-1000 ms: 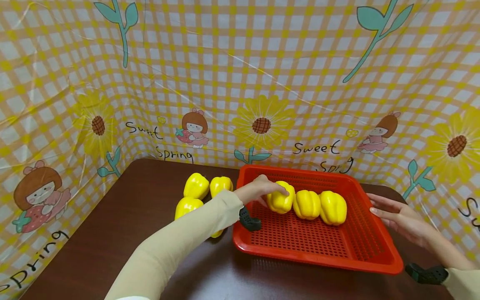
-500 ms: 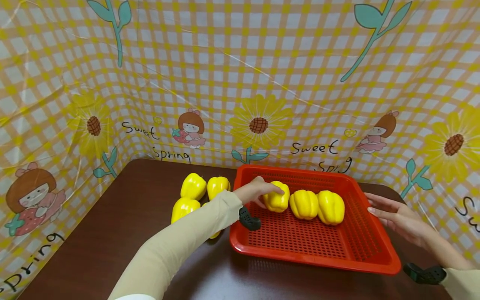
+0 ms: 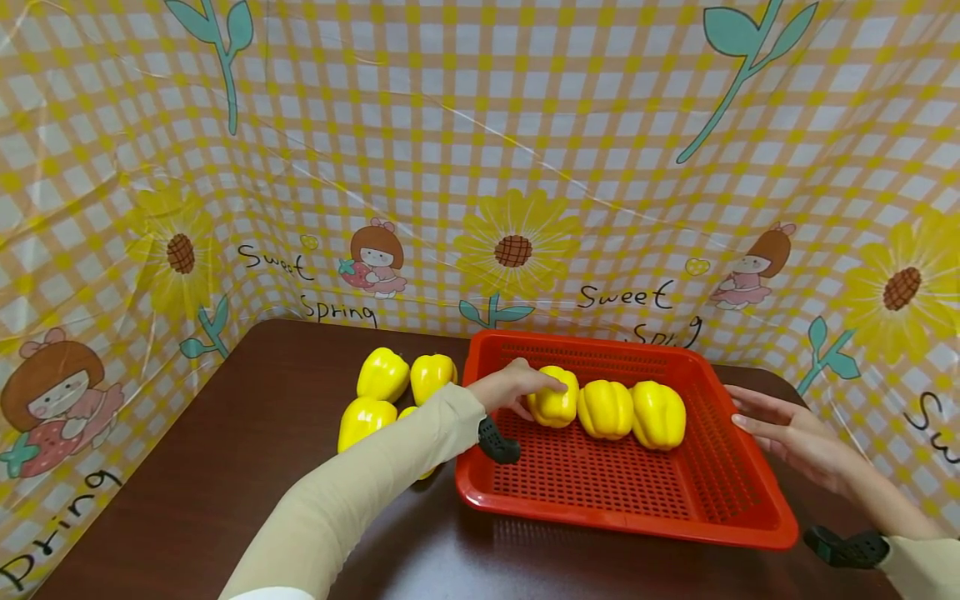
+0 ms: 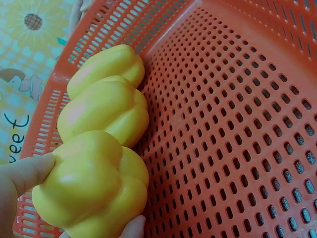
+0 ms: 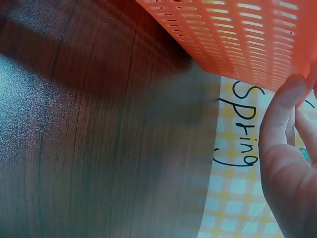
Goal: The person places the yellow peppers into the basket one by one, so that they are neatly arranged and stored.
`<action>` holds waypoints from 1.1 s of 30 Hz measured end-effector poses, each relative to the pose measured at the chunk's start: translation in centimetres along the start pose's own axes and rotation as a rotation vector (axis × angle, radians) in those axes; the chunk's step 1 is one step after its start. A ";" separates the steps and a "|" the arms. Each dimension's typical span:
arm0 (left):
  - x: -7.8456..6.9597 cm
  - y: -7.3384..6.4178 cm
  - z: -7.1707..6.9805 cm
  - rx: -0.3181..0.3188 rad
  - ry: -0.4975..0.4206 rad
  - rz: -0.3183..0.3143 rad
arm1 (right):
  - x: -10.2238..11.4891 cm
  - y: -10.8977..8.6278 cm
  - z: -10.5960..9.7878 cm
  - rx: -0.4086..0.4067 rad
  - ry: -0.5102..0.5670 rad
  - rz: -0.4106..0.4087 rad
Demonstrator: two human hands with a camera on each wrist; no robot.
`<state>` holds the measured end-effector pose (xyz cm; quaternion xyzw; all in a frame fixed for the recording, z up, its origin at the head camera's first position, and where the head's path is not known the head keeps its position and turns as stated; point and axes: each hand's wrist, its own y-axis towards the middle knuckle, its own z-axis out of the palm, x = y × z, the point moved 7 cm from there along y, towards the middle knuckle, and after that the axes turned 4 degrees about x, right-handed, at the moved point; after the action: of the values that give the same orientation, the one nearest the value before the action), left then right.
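Observation:
In the head view, a red perforated plastic basket (image 3: 600,521) sits on the dark table, with three yellow bell peppers in a row inside. My left hand (image 3: 510,387) reaches over its left side and grips the leftmost bell pepper (image 3: 557,398). The left wrist view shows the thumb (image 4: 29,173) on one side of that pepper and fingertips at its underside. Beside it lie the middle pepper (image 3: 605,410) and the right one (image 3: 659,415). On the basket's right rim, my right hand (image 3: 802,437) holds the edge; its thumb (image 5: 285,99) presses there in the right wrist view.
Several more yellow bell peppers (image 3: 366,421) stand on the table (image 3: 195,467) left of the basket, partly hidden by my left sleeve (image 3: 360,475). A checked, flower-printed cloth (image 3: 450,150) hangs behind and along both sides.
The view has shifted slightly, so the basket and peppers appear a little further left. My left hand stays on the same bell pepper, and my right hand stays at the rim.

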<state>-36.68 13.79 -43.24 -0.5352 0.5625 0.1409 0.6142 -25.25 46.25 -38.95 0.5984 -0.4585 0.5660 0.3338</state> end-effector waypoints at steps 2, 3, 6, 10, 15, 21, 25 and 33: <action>0.1 0.1 0.1 -0.001 -0.004 0.000 | 0.0 0.0 0.0 0.002 -0.001 0.001; -0.1 -0.7 0.1 0.005 -0.013 0.005 | 0.0 0.0 0.1 0.004 -0.001 0.000; -0.3 -1.3 0.1 0.010 -0.022 0.027 | 0.0 0.1 0.1 0.006 0.006 -0.002; -0.5 -1.9 0.2 0.032 -0.003 0.049 | -0.1 0.1 0.0 0.000 0.010 -0.005; -0.3 -1.6 0.2 0.088 -0.004 0.036 | -0.1 0.1 -0.1 -0.009 0.000 0.001; 0.2 -1.8 0.2 0.138 -0.056 -0.034 | -0.1 0.1 -0.2 -0.004 0.015 -0.007; 0.3 -1.9 0.2 0.129 -0.058 -0.038 | -0.1 0.1 -0.3 -0.011 0.007 -0.003; 0.3 -1.7 0.1 0.090 -0.102 -0.022 | -0.2 0.1 -0.5 -0.039 -0.059 0.018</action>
<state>-35.23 13.11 -42.67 -0.5054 0.5306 0.1359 0.6668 -25.47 46.69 -39.10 0.6041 -0.4845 0.5419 0.3266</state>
